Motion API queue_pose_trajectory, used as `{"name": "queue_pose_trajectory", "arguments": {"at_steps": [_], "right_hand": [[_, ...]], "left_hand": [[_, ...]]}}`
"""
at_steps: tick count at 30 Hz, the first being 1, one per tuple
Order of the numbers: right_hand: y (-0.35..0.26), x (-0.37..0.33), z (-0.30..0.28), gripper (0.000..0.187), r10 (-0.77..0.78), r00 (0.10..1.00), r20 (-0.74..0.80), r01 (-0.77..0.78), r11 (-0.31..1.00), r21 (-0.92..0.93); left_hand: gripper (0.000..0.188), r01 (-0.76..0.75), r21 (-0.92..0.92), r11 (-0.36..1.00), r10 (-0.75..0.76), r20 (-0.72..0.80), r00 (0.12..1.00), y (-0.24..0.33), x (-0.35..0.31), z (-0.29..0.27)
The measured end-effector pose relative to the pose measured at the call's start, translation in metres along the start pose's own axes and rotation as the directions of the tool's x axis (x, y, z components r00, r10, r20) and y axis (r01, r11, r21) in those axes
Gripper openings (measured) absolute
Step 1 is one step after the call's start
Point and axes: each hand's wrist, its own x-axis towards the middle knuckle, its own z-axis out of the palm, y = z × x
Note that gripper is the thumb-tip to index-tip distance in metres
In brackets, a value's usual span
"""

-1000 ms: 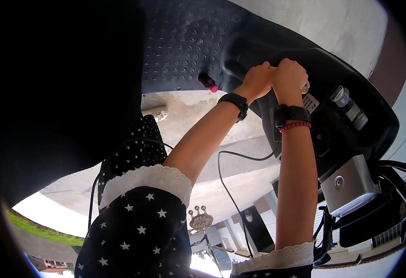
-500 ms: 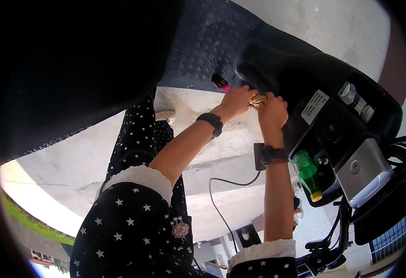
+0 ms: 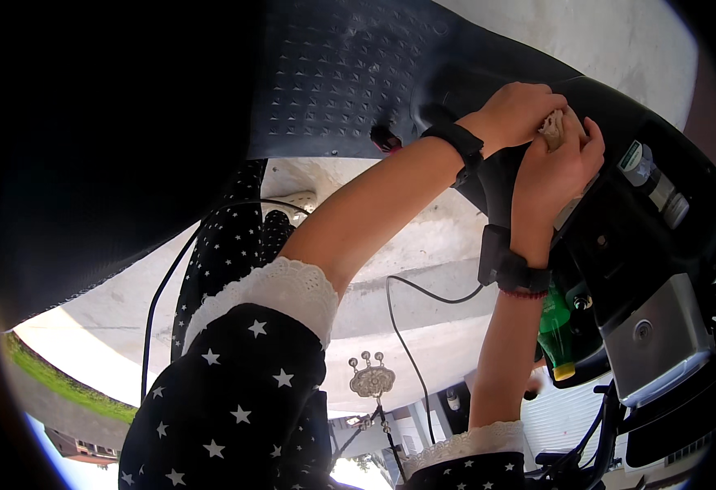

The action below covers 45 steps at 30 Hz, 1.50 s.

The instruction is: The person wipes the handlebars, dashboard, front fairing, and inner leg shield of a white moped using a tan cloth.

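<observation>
Beige and crumpled, the small bundle (image 3: 552,129) sits pinched between the person's two hands, over the black scooter's front panel, and from where I stand I can't tell whether it is cloth, cord or something else. The left hand (image 3: 521,110) has its fingers curled in, tips closing on one side; the right hand (image 3: 555,173) is half-cupped round the other, thumb and fingers loosely bent with the bundle between them. Gripping it from both sides is probably the surest way to steady something so small and soft. Beyond the right hand, a clear jar (image 3: 656,186) lies in a moulded recess, likely put there so that it won't roll; a green bottle (image 3: 555,327) with a yellow cap, partly hidden by the right wrist, seems tucked in for the same reason. A dark brush-like thing (image 3: 385,139) with a touch of pink rests on the studded footboard (image 3: 333,90). As for writing, the jar wears a green-and-white label too small to make out, a pale sticker (image 3: 570,214) is mostly covered by the right hand, and the silver casing (image 3: 660,339) shows just a round emblem-like fitting.
</observation>
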Motion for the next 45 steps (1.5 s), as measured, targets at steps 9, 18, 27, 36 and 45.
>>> {"name": "queue_pose_trajectory", "arguments": {"at_steps": [9,18,27,36,45], "right_hand": [[0.013,-0.056,0.031,0.038,-0.084,0.996,0.008,0.083,0.996,0.035],[0.024,-0.073,0.074,0.031,-0.143,0.978,0.149,0.149,0.988,-0.028],[-0.025,-0.020,-0.034,0.041,0.060,0.987,-0.146,-0.029,0.978,0.206],[-0.019,-0.043,-0.033,0.047,0.225,0.971,-0.080,-0.212,0.967,0.139],[0.019,-0.144,0.066,0.053,0.093,0.984,0.155,-0.128,0.964,0.234]], "left_hand": [[0.039,0.035,0.034,0.999,-0.029,-0.174,0.984,-0.004,-0.045,0.024],[0.029,0.150,0.457,0.877,-0.265,0.198,0.944,-0.049,-0.065,0.014],[0.044,-0.113,0.139,0.984,0.129,-0.106,0.986,0.035,-0.032,-0.046],[0.031,-0.175,-0.013,0.984,0.174,-0.076,0.982,0.043,-0.030,-0.006],[0.032,-0.030,0.271,0.962,-0.019,0.180,0.984,-0.037,-0.094,0.016]]}}
